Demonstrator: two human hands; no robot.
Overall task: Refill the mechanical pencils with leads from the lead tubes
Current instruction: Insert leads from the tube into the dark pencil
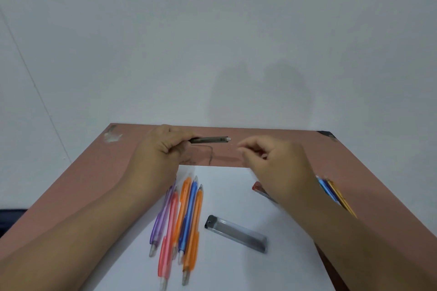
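Above the white sheet, the left hand grips a light, slick grey pencil mid-barrel while the right hand pinches something unseen, likely brittle lead.

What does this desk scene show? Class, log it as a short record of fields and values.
left hand: grips grey pencil, held level, white end toward the right hand
right hand: fingertips pinched together; any lead too small to see
loose pencils: lying on white sheet
grey lead tube: lying flat on the sheet
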